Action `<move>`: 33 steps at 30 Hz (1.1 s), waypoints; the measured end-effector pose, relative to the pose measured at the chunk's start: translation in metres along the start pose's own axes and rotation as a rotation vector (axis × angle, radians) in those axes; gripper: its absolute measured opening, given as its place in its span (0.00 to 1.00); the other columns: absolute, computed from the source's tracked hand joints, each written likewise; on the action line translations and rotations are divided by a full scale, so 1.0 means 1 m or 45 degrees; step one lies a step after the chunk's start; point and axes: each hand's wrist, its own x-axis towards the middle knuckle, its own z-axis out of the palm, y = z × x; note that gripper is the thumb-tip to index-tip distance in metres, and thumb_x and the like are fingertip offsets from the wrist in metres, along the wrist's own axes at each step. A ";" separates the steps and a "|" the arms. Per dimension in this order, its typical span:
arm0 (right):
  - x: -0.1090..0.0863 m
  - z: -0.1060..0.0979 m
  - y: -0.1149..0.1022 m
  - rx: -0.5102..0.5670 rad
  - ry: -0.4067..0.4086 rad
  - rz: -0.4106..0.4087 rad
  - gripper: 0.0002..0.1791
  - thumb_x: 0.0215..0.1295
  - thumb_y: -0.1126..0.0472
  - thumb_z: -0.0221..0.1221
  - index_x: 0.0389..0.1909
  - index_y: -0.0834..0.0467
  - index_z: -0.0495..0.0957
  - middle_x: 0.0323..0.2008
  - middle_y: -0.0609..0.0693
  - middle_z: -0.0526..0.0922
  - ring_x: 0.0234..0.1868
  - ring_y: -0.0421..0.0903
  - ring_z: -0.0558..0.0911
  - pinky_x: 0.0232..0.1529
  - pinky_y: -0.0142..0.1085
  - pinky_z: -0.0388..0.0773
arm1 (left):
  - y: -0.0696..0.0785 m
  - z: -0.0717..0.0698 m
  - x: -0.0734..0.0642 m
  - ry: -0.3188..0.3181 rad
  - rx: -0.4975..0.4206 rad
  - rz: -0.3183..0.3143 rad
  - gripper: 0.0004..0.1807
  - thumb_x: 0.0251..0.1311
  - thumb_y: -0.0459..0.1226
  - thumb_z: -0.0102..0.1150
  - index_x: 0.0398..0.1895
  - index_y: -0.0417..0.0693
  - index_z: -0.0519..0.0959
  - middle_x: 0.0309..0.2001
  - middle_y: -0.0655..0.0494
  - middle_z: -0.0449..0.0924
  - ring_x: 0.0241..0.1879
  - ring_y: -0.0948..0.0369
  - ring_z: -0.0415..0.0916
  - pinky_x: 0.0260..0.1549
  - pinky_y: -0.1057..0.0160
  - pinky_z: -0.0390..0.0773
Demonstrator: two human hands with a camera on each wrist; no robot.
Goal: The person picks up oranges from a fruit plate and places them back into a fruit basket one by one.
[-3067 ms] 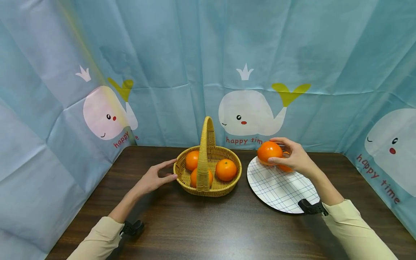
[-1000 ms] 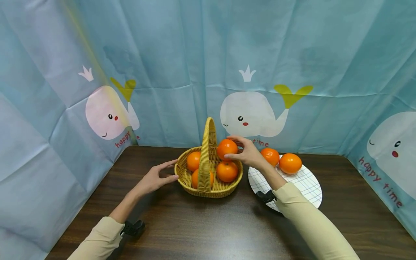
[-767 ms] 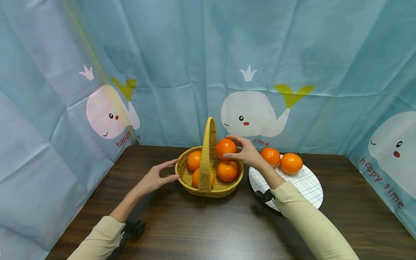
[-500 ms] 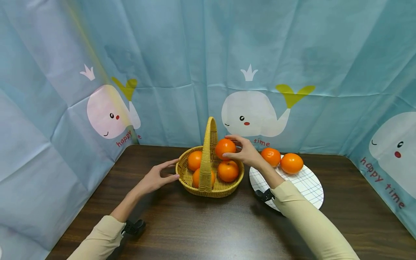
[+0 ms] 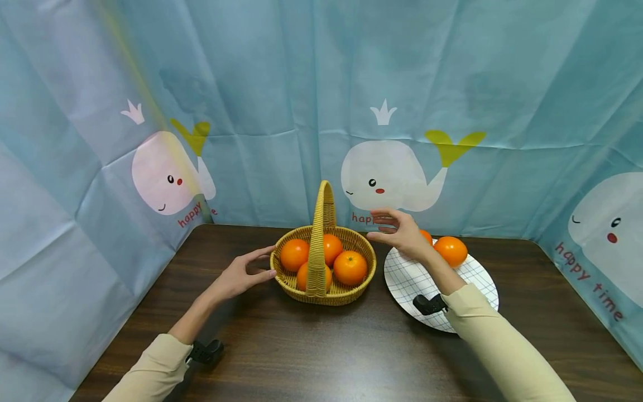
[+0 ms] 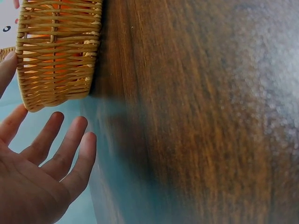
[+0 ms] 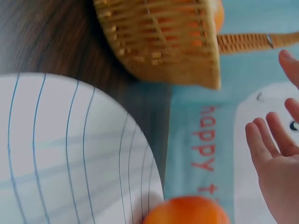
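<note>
The right hand (image 5: 408, 237) is held with fingers and thumb apart, just right of the wicker basket (image 5: 331, 300) and near the plate (image 5: 409, 282). The basket's left rim is touched by the left hand (image 5: 240, 274), fingers spread. Four oranges (image 5: 350, 268) are held in the one basket; two more, one partly hidden, are seen at the one plate's far side. The basket's long axis is laid left to right, crossed by its upright handle (image 5: 316, 251).

Curtained tabletop set-up resembling a recording booth; the type of room beyond cannot be told. Pale blue curtains (image 5: 271, 84), printed with white whales (image 5: 384, 167), small crowns (image 5: 383, 114) and lettering (image 7: 204, 140), surround a dark wood-grain table (image 5: 311, 346) on three sides. Black wrist cameras (image 5: 428, 305) are visible.
</note>
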 end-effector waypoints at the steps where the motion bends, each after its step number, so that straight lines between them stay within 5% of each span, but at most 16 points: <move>1: -0.002 -0.004 -0.001 -0.004 0.005 0.003 0.32 0.62 0.68 0.71 0.66 0.65 0.72 0.65 0.66 0.71 0.64 0.65 0.73 0.64 0.54 0.69 | 0.000 0.000 0.000 0.001 0.006 0.000 0.35 0.68 0.42 0.66 0.75 0.45 0.67 0.68 0.42 0.71 0.66 0.36 0.65 0.59 0.32 0.66; 13: -0.032 -0.053 -0.001 -0.152 0.050 0.054 0.32 0.65 0.63 0.69 0.68 0.63 0.71 0.65 0.65 0.71 0.63 0.63 0.75 0.54 0.33 0.77 | 0.003 0.001 -0.003 0.011 0.015 0.011 0.34 0.68 0.41 0.66 0.76 0.47 0.67 0.68 0.43 0.71 0.65 0.36 0.67 0.58 0.32 0.68; 33: -0.081 -0.113 0.001 -0.395 0.128 0.101 0.30 0.69 0.60 0.66 0.69 0.64 0.69 0.65 0.67 0.71 0.64 0.68 0.72 0.49 0.22 0.75 | 0.007 0.003 -0.003 0.033 0.056 -0.003 0.34 0.68 0.42 0.66 0.75 0.47 0.68 0.67 0.43 0.73 0.62 0.39 0.70 0.56 0.34 0.71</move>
